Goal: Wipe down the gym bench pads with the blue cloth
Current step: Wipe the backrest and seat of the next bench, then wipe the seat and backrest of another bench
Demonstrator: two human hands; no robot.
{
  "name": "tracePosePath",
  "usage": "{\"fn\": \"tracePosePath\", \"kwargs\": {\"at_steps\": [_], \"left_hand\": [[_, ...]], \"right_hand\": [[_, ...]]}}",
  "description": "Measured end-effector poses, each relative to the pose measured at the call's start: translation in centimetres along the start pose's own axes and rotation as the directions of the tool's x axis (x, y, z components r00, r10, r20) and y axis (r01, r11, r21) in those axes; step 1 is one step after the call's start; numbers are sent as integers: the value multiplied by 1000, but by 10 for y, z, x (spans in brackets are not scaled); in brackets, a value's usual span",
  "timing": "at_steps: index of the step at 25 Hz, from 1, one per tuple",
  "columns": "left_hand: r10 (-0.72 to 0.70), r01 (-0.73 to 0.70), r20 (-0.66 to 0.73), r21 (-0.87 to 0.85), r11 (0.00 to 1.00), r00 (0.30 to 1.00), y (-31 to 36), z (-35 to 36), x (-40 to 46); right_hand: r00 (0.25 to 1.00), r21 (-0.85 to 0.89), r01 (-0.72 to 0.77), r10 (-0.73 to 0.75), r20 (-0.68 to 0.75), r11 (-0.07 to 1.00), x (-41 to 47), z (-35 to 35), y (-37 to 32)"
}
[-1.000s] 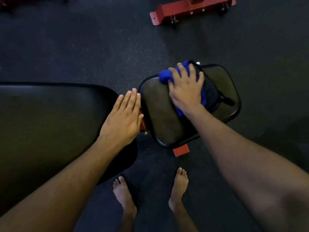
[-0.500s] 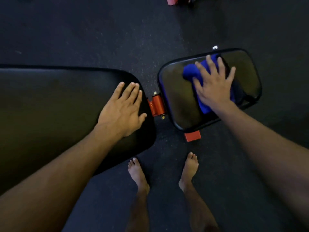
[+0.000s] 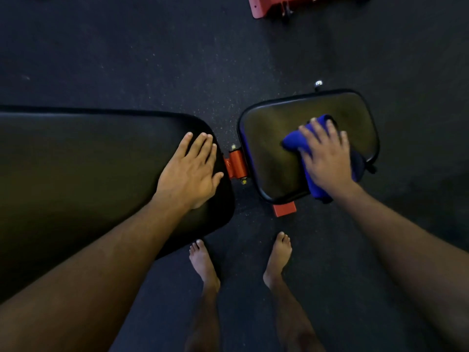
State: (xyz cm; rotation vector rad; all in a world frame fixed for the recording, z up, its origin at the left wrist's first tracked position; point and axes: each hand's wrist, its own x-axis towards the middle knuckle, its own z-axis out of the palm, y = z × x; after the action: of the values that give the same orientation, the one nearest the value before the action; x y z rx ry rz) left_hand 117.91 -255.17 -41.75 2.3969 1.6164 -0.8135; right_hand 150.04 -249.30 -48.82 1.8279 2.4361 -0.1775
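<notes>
The bench has two black pads. A long back pad fills the left, and a small seat pad lies to its right. My right hand presses the bunched blue cloth flat onto the seat pad near its right half, with the fingers spread over the cloth. Part of the cloth hangs past the pad's near edge. On the right end of the back pad, my left hand rests palm down, fingers apart, holding nothing.
A red hinge bracket joins the two pads, and a red frame piece shows under the seat. Another red frame part lies on the dark rubber floor at the top. My bare feet stand just in front of the bench.
My right hand has slid the cloth across the seat pad, from its far edge toward the near right side. The left hand stays planted on the back pad. The camera view shifted.
</notes>
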Motion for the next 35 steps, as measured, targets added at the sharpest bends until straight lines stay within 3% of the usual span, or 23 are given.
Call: {"fn": "tracePosePath", "kwargs": {"at_steps": [2, 4, 7, 11, 14, 16, 18, 19, 22, 26, 29, 31, 35], "left_hand": [[-9, 9, -19, 1, 1000, 1000, -1, 5, 2], [-3, 3, -20, -4, 1000, 1000, 1, 6, 4], [-12, 12, -11, -9, 1000, 1000, 2, 5, 5], [4, -3, 34, -19, 1000, 999, 1, 1, 4], [12, -7, 122, -39, 999, 992, -2, -11, 2], [43, 5, 174, -266, 964, 984, -3, -31, -4], [11, 87, 154, -614, 785, 988, 5, -59, -23], [-23, 101, 115, -739, 666, 993, 13, -78, -43], [-78, 48, 15, -899, 435, 997, 46, -134, -127], [-206, 45, 15, -989, 140, 978, 71, -190, -211], [-261, -81, -55, -993, -91, 964, 70, -238, -260], [-284, -168, -111, -968, -184, 952, 62, -267, -287], [-478, -264, -155, -949, -170, 865, 49, -295, -332]], "right_hand": [[981, 63, -191, 192, -22, 980, 49, -2, -3], [973, 87, -224, 227, -31, 971, 93, -2, -34], [994, 31, 90, -88, -65, 995, 94, 9, -79], [887, -41, 462, -462, 24, 886, -13, 15, -75], [843, 49, 487, -485, 232, 872, -60, -13, -51], [867, 257, 302, -376, 327, 918, -74, -52, -47], [908, 592, 30, -270, 321, 805, -88, -102, -48], [941, 705, -22, -223, 254, 709, -98, -134, -49], [979, 880, 17, -188, 82, 474, -130, -236, -56], [969, 923, 92, -248, 4, 373, -168, -340, -76], [936, 945, 175, -343, -74, 275, -188, -398, -94], [912, 951, 208, -397, -103, 230, -195, -428, -106], [883, 942, 255, -451, -135, 218, -201, -468, -126]]}}
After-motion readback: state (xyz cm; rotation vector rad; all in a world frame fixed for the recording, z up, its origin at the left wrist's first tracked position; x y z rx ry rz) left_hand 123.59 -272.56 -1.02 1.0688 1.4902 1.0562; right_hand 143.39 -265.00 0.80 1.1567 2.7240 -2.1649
